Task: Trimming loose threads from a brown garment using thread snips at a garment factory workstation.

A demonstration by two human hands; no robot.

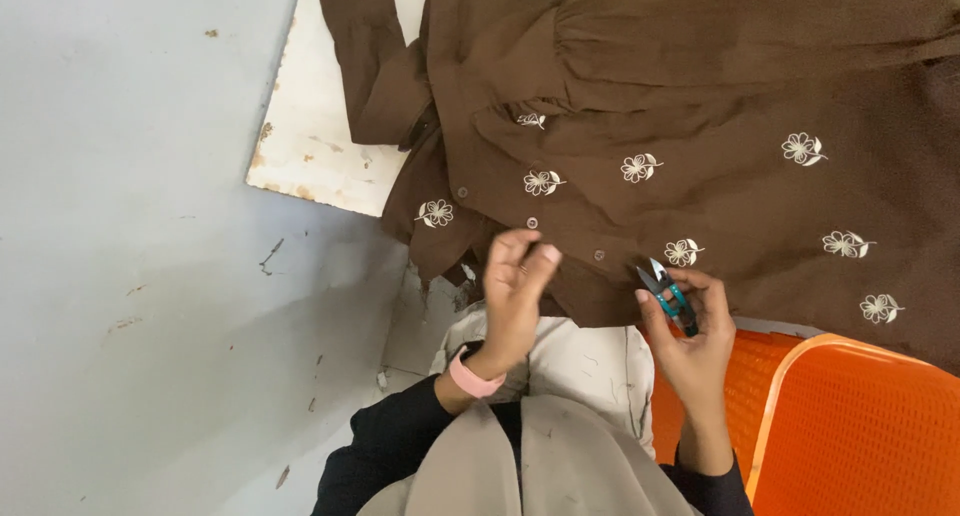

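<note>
A white board [310, 126] with chipped, rust-stained edges lies flat on the grey floor [130, 276], which is marked with small scuffs and specks. A brown garment [700, 156] embroidered with small white flowers is spread over the board, covering most of it and hanging past its near edge. An orange plastic basket [860, 426] stands at the lower right, just under the garment's hem.

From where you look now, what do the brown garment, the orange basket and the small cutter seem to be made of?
Brown garment: woven cloth, matte, probably; it folds softly and carries white stitched flowers.
Orange basket: moulded plastic, slightly glossy, with a fine perforated grid.
Small cutter in the right hand: metal blades, seemingly, with a teal grip, likely plastic.
The left hand pinches the cloth edge.
</note>
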